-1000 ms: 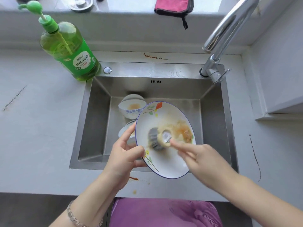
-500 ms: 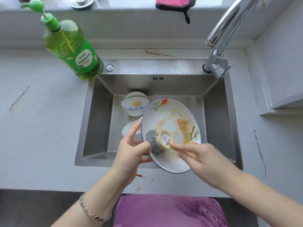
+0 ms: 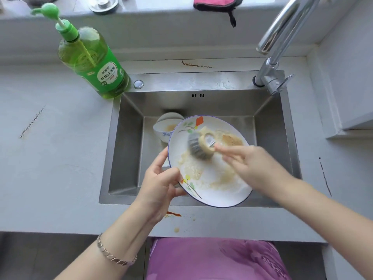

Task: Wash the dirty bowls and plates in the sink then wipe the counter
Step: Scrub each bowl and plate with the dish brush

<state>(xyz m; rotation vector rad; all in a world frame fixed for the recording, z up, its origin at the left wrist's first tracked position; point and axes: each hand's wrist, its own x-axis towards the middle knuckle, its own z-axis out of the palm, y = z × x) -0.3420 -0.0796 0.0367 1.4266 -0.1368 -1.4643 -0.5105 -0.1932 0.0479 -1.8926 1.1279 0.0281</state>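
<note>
Early days, I'd say. The plate (image 3: 212, 178) is mid-scrub: brown, foamy smears cover most of its face, so it's not clean yet and not rinsed. The tap (image 3: 282, 37) isn't running. At least one bowl (image 3: 167, 128) with brownish residue sits at the back of the sink (image 3: 129, 148), partly hidden behind the plate; something white shows under the plate too, can't tell what. The counter (image 3: 50, 158) hasn't been wiped: a red-orange stain (image 3: 173, 214) and drips lie on the front edge, w/ more streaks at the back and sides. So left to do: finish plate, the bowl(s), then the wipe.

The plate is held tilted over the sink, near the front. The left hand (image 3: 159, 184) grips its left rim, thumb on the face, fingers behind. The right hand (image 3: 248, 164) is blurred; its fingertips pinch the scrubber (image 3: 199, 146), which is pressed on the plate's upper middle, just beyond the hand.
</note>
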